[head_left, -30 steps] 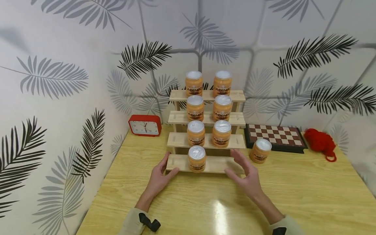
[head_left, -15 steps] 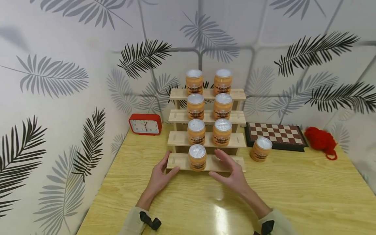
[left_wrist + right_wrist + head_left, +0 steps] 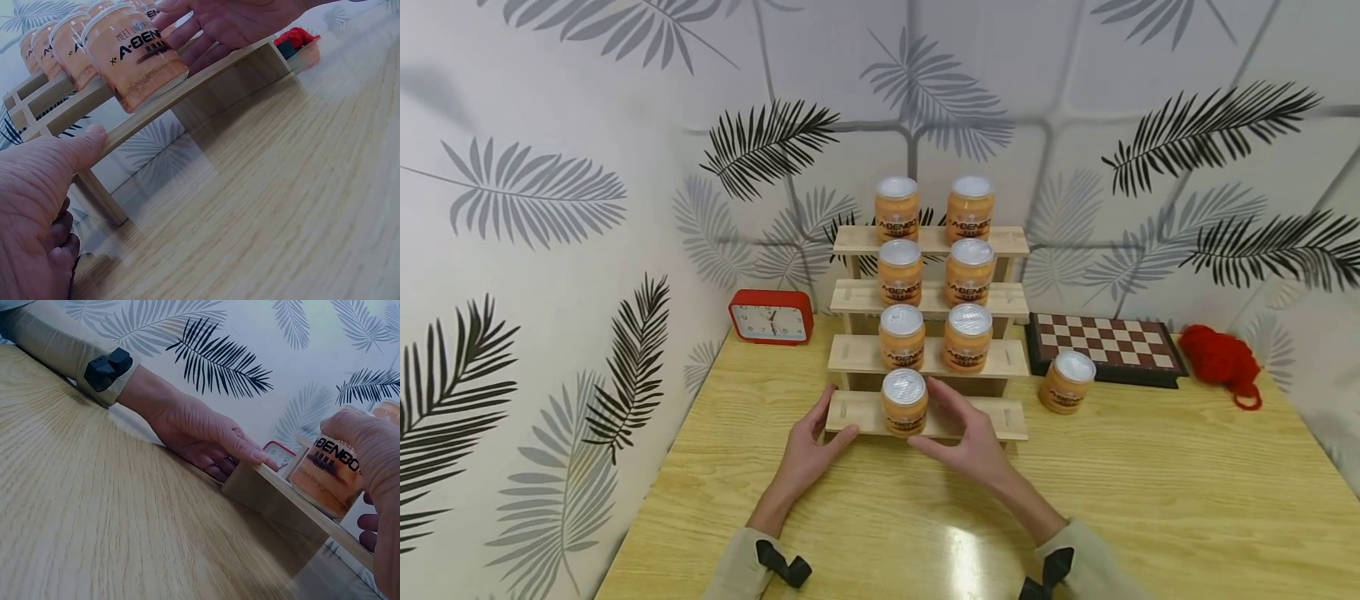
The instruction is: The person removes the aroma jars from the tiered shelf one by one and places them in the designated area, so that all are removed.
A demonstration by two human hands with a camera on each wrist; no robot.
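Right hand (image 3: pixel 966 442) spread around the lowest jar (image 3: pixel 905 408); contact cannot be told. Jar upright near the front edge of the bottom step (image 3: pixel 862 411). Left hand (image 3: pixel 808 450) grips that step's left end. Risk: stray thumb push, jar tips.

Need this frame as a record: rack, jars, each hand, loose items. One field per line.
rack: four-step wooden rack on the table
upper jars: six, two on each of the top three shelves
bottom shelf: one front jar
left hand: grips the bottom shelf's left end
right hand: at the front jar's right side, thumb and fingers apart; contact unclear
loose jar: on the table, right of the rack
others: red clock left; checkered board and red yarn right
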